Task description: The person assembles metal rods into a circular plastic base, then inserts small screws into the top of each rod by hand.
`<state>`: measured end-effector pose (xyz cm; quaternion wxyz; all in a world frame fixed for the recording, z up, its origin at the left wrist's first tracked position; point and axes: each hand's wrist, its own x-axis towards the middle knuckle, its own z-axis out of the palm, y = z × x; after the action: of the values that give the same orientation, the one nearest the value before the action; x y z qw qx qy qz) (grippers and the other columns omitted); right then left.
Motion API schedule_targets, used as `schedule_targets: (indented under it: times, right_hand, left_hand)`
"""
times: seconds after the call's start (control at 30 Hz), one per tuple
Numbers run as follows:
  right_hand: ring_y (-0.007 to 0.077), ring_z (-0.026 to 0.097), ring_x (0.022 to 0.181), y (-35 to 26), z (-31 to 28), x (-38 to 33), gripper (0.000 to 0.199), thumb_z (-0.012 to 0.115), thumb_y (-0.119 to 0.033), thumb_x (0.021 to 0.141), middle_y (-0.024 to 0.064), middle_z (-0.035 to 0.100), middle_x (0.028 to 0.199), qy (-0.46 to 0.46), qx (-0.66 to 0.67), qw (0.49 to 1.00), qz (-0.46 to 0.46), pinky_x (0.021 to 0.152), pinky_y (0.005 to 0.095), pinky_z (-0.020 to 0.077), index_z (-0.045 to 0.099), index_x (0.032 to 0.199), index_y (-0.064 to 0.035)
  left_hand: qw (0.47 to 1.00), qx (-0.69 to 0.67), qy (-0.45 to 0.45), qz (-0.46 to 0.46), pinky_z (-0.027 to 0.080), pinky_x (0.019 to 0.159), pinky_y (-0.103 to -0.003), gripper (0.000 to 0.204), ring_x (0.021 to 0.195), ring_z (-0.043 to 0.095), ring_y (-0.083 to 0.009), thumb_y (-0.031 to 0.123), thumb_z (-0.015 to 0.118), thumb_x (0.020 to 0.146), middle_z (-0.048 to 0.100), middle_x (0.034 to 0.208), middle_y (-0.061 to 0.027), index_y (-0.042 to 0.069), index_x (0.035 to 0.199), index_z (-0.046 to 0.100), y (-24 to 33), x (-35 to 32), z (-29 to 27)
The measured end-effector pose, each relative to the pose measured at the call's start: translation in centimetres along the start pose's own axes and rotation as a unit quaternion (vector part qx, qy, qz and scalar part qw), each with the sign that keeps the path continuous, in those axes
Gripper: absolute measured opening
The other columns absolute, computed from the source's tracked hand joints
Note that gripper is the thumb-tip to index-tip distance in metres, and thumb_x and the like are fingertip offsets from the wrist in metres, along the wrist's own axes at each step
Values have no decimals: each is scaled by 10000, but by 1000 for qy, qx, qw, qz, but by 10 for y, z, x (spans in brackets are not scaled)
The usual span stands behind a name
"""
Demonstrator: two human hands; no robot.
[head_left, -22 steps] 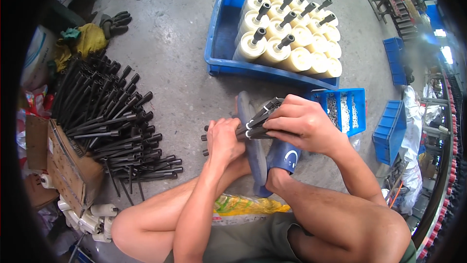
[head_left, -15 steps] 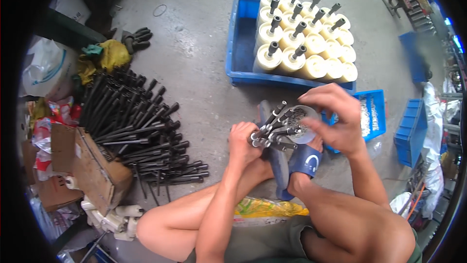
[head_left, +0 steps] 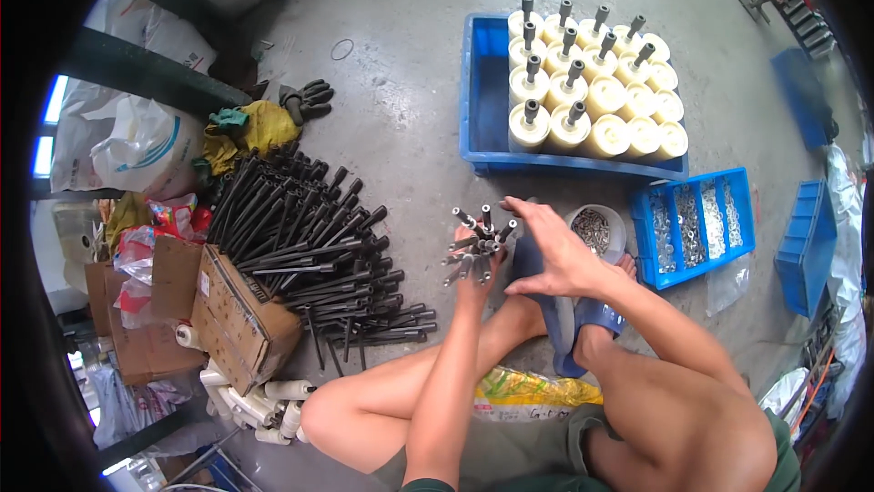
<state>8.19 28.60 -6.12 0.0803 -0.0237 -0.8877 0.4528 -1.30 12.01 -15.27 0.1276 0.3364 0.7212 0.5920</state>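
My left hand (head_left: 472,284) is closed round a bundle of metal rods (head_left: 481,244), whose bright ends point up toward me. The rods hide most of its fingers. My right hand (head_left: 566,260) is spread beside the bundle, thumb and fingers apart, with nothing visible between them. Behind it, by my foot, sits a round white tub (head_left: 621,239) of small metal parts. To the right lies a blue compartment tray (head_left: 696,277) of washers and other small hardware. A blue crate (head_left: 487,161) farther off holds cream cylinders (head_left: 605,96), several with dark rods standing in them.
A large pile of black rods (head_left: 314,246) lies on the floor at left. Nearby are a cardboard box (head_left: 250,310), cream tubes (head_left: 289,390), a yellow cloth (head_left: 259,128) and a dark glove (head_left: 309,101). Another blue bin (head_left: 806,251) stands at far right. My sandals (head_left: 596,317) frame the near floor.
The view has shifted, so the surroundings sit farther right. The bundle has turned more end-on and moved away from the tub. My right hand has come off the tub toward the bundle.
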Motion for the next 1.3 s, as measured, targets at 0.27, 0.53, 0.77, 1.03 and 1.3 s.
schedule_targets:
  times: [0.27,0.53,0.77,1.03,1.3]
  right_hand:
    - [359,525,1340,-8,35,29,1081,978,-346,613,154,536,1481,-10,79,992,-101,1103,462,405,437,1493,-28]
    - [355,603,1133,-9,45,31,978,968,-271,596,154,627,1247,77,101,985,-112,974,441,463,504,1422,-28]
    - [345,644,1000,-11,53,37,712,975,-182,586,139,654,1134,107,151,974,-129,870,410,514,567,1157,-63]
    - [310,670,1128,-4,51,37,837,995,-323,636,133,670,1198,94,210,973,-15,988,410,524,543,1283,-44]
    - [310,625,1050,2,50,53,722,951,-442,665,94,678,1109,126,124,978,-109,932,424,487,640,1200,-70]
  left_hand:
    - [998,10,54,28,446,678,-428,138,768,605,-332,131,740,730,632,767,-103,89,826,650,0,-4,-11]
    - [994,5,90,54,451,658,-429,133,747,600,-327,147,739,750,631,766,-105,88,837,656,0,-4,-8]
    - [992,7,105,67,455,640,-430,132,728,595,-323,162,738,768,629,765,-107,88,847,662,-4,2,-10]
    - [996,-56,-5,-63,497,932,-406,367,1037,643,-309,119,787,774,683,1066,-116,44,1108,656,-17,4,-20]
    - [997,-67,5,-44,489,1074,-344,889,1247,588,-199,145,915,739,589,1395,-115,17,1498,471,49,23,-46]
